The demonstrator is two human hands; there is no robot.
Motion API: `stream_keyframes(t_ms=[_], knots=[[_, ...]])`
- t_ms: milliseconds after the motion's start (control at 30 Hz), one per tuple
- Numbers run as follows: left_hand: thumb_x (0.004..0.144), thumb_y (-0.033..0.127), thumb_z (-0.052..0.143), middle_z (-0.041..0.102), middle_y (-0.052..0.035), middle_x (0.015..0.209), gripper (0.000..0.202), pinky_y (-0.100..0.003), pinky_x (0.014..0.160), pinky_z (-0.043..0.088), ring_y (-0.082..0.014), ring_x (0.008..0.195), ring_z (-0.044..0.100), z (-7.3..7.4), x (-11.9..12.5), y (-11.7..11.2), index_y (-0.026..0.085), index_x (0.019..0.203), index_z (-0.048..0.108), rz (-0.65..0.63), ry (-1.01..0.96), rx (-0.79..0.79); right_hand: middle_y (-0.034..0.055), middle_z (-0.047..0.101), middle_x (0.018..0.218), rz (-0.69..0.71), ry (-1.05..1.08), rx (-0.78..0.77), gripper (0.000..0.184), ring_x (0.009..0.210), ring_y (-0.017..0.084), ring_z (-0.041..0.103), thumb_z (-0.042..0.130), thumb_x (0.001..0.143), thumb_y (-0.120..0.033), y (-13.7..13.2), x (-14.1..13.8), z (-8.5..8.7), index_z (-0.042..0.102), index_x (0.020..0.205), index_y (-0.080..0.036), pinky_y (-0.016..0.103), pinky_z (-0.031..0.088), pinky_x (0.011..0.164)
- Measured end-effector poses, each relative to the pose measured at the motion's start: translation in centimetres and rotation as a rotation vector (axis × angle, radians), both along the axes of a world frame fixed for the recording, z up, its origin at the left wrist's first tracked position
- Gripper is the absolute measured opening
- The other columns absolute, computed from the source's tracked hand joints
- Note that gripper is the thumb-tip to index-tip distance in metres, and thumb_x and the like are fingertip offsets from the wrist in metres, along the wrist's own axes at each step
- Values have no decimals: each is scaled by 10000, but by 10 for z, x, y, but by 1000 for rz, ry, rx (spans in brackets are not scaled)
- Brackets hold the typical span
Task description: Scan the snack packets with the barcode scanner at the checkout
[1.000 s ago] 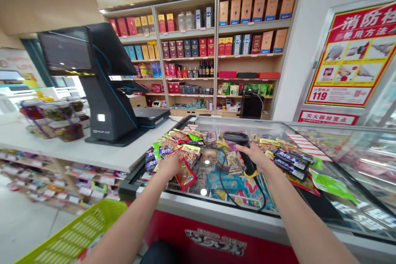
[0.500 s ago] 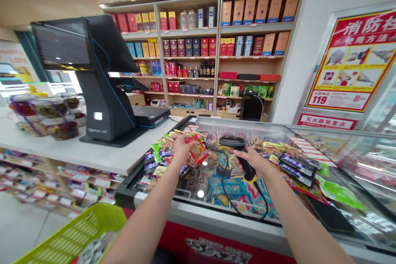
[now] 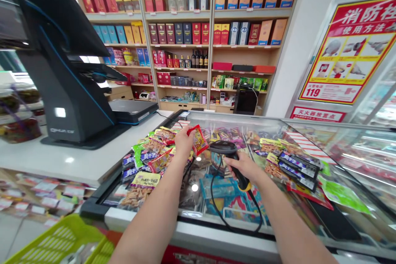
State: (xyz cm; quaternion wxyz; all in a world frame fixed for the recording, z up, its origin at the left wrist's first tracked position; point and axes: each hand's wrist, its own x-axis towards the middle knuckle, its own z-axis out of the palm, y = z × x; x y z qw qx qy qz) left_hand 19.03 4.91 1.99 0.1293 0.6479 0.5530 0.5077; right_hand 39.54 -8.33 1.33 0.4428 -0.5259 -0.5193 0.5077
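Red snack packet (image 3: 198,140) pinched between left-hand fingers (image 3: 187,132).

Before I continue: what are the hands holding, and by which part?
Left hand pinches a red snack packet by its upper corner; right hand grips a barcode scanner by its handle.

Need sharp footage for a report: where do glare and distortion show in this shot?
In the head view, light glares in spots off the glass lid of the display freezer; the wide lens makes the wooden shelves lean; the lime-green basket at bottom left looks slightly soft.
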Motion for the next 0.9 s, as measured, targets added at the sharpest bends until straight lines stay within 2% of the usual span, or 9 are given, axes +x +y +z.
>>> stream_keyframes(t_ms=[133, 400, 567, 700, 900], knots=[[819, 251, 573, 751, -48, 908, 205, -320, 842, 485, -217, 871, 677, 1, 0, -2, 211, 938, 735, 0, 48, -2, -59, 548, 509, 17, -1, -16, 404, 396, 104, 501, 766, 633, -508, -3, -4, 4, 528, 739, -200, 243, 434, 395], [825, 252, 559, 744, -49, 888, 215, -320, 826, 482, -218, 859, 672, 3, 4, -5, 207, 941, 734, -1, 32, -11, -42, 529, 483, 20, -9, -14, 363, 402, 103, 494, 728, 700, -502, -3, -2, 0, 545, 655, -192, 240, 445, 407], [828, 246, 552, 743, -43, 880, 204, -315, 823, 475, -215, 853, 671, 3, 4, -6, 203, 926, 726, 12, 35, -23, -36, 507, 433, 56, -16, -38, 405, 391, 89, 472, 724, 746, -490, -5, -1, 3, 532, 567, -182, 232, 452, 425], [827, 255, 546, 745, -38, 882, 203, -309, 826, 478, -215, 864, 670, 2, 4, -5, 213, 919, 723, 14, 46, -18, -43, 503, 435, 55, 11, -28, 404, 380, 86, 465, 738, 736, -494, -3, -1, 3, 525, 578, -190, 219, 437, 404], [809, 289, 565, 751, -50, 914, 217, -325, 859, 489, -229, 893, 675, -7, 11, -2, 215, 938, 723, -17, 19, -14, -55, 564, 519, -9, 82, -44, 338, 404, 94, 510, 771, 675, -454, -2, 0, 5, 549, 725, -204, 213, 453, 398]])
